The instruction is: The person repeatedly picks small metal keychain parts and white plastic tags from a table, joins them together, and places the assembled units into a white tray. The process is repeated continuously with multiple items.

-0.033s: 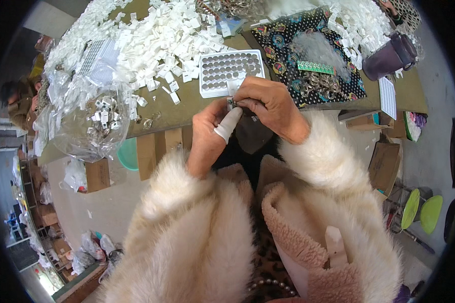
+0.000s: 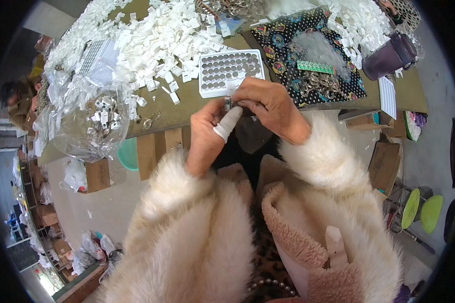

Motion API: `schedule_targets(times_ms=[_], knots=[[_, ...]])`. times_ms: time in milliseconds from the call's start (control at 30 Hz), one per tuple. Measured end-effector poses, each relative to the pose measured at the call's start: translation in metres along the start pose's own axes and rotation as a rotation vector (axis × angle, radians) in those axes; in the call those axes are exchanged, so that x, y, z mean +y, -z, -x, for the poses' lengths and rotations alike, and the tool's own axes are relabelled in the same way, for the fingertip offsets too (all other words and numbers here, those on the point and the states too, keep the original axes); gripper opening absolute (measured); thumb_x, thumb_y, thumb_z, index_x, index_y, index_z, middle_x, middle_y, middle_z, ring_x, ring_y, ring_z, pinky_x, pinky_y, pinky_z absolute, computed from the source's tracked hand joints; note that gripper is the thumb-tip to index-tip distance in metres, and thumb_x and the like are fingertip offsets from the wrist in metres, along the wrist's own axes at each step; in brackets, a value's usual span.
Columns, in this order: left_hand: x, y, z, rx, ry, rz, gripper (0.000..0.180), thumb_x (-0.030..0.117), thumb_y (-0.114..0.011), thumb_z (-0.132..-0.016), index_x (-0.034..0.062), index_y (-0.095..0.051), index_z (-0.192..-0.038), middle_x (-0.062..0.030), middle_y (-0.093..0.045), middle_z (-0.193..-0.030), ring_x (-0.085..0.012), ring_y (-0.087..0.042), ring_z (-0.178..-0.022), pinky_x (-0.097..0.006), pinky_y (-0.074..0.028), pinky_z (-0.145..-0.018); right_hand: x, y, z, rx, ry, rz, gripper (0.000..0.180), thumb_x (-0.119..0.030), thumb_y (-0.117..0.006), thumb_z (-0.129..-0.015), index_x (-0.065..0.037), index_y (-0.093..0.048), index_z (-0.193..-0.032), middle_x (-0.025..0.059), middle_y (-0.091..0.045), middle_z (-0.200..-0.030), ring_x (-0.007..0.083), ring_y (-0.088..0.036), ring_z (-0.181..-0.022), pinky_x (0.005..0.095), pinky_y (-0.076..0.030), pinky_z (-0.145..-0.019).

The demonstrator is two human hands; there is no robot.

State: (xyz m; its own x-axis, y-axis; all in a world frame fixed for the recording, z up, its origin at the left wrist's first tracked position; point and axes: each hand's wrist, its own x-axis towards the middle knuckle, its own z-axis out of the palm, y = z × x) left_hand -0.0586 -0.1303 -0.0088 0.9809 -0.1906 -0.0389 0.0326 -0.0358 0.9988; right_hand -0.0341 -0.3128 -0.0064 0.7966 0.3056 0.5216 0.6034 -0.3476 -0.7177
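My left hand (image 2: 206,135) and my right hand (image 2: 269,103) meet just over the near edge of the brown table (image 2: 162,112). Together they pinch a small white and metal part (image 2: 231,103). One finger of the left hand wears a white cot. Right behind the hands lies a white tray (image 2: 205,89) filled with rows of round silver discs. A big heap of small white plastic pieces (image 2: 156,35) spreads over the table's far left. Fluffy cream sleeves cover both forearms.
A clear plastic bag (image 2: 93,126) with several finished pieces sits at the left edge. On the right lie a patterned cloth (image 2: 283,38) with metal rings (image 2: 316,83), a green strip (image 2: 312,66) and a purple cup (image 2: 389,55). Cardboard boxes (image 2: 384,161) and green stools (image 2: 422,209) stand on the floor.
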Motion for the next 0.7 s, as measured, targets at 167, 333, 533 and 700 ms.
schedule_targets(times_ms=[167,333,533,700], knots=[[-0.002,0.004,-0.003,0.002,0.024,0.121,0.017,0.006,-0.069,-0.095,-0.0034,-0.072,-0.109,0.0067,-0.062,-0.077,-0.0002,-0.049,-0.069,-0.019,-0.040,-0.059,-0.014,-0.003,0.013,0.212,-0.224,-0.343,0.013,-0.004,-0.068,-0.092,0.002,-0.069,-0.104,0.0091,-0.066,-0.090,0.0169,-0.064,-0.078,0.0295,-0.051,-0.071],[0.006,-0.001,0.005,-0.169,0.150,0.138,0.020,0.015,-0.067,-0.098,-0.0021,-0.072,-0.107,0.0039,-0.065,-0.077,-0.0014,-0.051,-0.066,-0.020,-0.041,-0.057,-0.011,0.003,0.014,0.101,-0.317,-0.400,0.013,-0.005,-0.070,-0.093,0.003,-0.069,-0.103,0.0042,-0.066,-0.088,0.0096,-0.062,-0.078,0.0245,-0.051,-0.067],[0.002,0.012,-0.001,-0.411,0.286,0.405,0.036,0.035,-0.065,-0.099,0.0014,-0.070,-0.110,0.0000,-0.063,-0.082,-0.0067,-0.045,-0.058,-0.022,-0.035,-0.054,-0.012,0.008,0.019,0.093,-0.345,-0.753,0.009,0.000,-0.070,-0.091,0.003,-0.071,-0.099,0.0055,-0.069,-0.091,0.0129,-0.066,-0.081,0.0278,-0.054,-0.069],[-0.005,0.010,-0.002,-0.435,0.290,0.490,0.035,0.039,-0.064,-0.100,0.0043,-0.065,-0.105,0.0017,-0.055,-0.079,-0.0078,-0.042,-0.064,-0.024,-0.035,-0.059,-0.010,0.000,0.022,0.240,0.042,-0.151,0.014,0.000,-0.073,-0.085,0.002,-0.074,-0.099,0.0109,-0.072,-0.097,0.0248,-0.069,-0.086,0.0330,-0.056,-0.073]])
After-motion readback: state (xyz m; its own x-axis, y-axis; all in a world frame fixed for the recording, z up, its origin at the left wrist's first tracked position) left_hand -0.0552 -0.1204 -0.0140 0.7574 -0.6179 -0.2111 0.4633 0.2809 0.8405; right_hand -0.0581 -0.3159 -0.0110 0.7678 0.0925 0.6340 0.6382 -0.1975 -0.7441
